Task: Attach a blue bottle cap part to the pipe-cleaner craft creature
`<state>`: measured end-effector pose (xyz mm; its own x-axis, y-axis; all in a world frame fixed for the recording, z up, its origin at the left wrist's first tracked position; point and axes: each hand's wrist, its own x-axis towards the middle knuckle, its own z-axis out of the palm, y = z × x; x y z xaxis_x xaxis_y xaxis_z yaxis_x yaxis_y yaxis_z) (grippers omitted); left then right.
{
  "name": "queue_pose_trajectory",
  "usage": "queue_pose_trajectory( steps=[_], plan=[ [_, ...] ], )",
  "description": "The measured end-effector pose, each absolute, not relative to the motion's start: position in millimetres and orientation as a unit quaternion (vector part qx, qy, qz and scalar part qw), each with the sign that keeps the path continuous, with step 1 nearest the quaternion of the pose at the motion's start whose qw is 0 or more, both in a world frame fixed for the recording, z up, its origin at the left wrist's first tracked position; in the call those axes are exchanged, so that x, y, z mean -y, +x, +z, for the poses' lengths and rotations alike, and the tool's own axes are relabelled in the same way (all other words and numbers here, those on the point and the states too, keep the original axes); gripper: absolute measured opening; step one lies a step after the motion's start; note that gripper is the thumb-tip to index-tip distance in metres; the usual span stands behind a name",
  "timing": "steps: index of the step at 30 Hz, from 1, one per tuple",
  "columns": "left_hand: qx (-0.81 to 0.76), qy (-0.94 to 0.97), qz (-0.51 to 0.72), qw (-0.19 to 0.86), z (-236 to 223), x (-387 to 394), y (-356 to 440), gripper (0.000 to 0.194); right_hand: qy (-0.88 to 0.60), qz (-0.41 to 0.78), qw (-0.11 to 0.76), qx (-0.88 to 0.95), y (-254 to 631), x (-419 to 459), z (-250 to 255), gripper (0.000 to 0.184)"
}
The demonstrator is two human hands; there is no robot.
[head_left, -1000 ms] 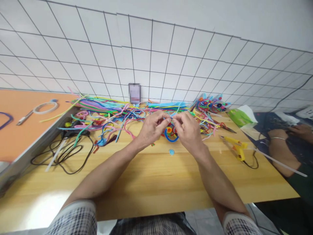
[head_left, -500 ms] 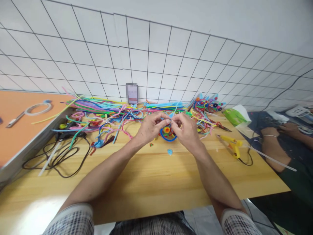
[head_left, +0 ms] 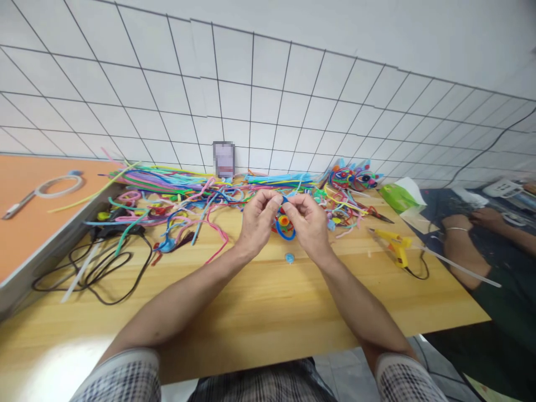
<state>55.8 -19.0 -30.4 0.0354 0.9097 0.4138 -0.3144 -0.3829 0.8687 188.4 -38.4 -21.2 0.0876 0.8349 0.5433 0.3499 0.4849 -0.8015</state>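
Note:
My left hand [head_left: 260, 219] and my right hand [head_left: 307, 222] meet over the middle of the table, fingertips pinched close together. Between them is a blue pipe cleaner [head_left: 288, 237], which curves down in a loop below the fingers. Behind that loop sits a round red, orange and yellow piece [head_left: 283, 221], partly covered by my hands; I cannot tell if it is joined to the loop. On the wood nearer me lies a small light-blue disc [head_left: 289, 258].
Bundled pipe cleaners [head_left: 167, 181] line the wall, with loose ones in front. A colourful figure [head_left: 354, 176] stands at the back right. A yellow glue gun [head_left: 396, 245], scissors [head_left: 379, 215] and a black cable [head_left: 121, 279] lie around. A co-worker's arms [head_left: 464, 240] are at right.
Both hands have shifted slightly, and more of the blue pipe cleaner shows between the fingertips. A small coloured bit left of the disc is no longer visible. The view has moved a little.

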Motion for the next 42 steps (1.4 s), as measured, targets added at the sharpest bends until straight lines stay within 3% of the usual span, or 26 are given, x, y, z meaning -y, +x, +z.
queue_pose_trajectory(
  steps=[4, 9, 12, 24, 27, 33, 42],
  plan=[
    [-0.263, 0.555, 0.604, 0.508, -30.5, 13.4, 54.1, 0.032, -0.483, 0.179, 0.56, 0.649, 193.4, 38.7, -19.7, 0.012],
    [-0.258, 0.729, 0.568, 0.283, -17.8, 6.0, 39.4, 0.015, -0.49, 0.007, 0.491, 0.72, 204.5, 41.4, -6.3, 0.013],
    [-0.273, 0.739, 0.571, 0.23, -15.2, 6.2, 36.5, 0.017, -0.475, -0.021, 0.483, 0.735, 204.9, 42.1, -3.0, 0.013],
    [-0.267, 0.526, 0.61, 0.529, -36.7, 14.7, 58.5, 0.034, -0.499, 0.157, 0.551, 0.651, 194.0, 37.0, -18.8, 0.011],
    [-0.256, 0.595, 0.568, 0.508, -31.6, 7.1, 52.2, 0.032, -0.508, 0.158, 0.52, 0.668, 202.6, 34.8, -13.6, 0.011],
    [-0.285, 0.718, 0.556, 0.306, -19.4, 1.7, 37.9, 0.015, -0.496, 0.087, 0.476, 0.721, 212.1, 39.4, -0.3, 0.011],
    [-0.278, 0.544, 0.62, 0.491, -32.2, 15.9, 56.5, 0.025, -0.497, 0.186, 0.548, 0.647, 195.2, 39.0, -15.8, 0.016]
  ],
)
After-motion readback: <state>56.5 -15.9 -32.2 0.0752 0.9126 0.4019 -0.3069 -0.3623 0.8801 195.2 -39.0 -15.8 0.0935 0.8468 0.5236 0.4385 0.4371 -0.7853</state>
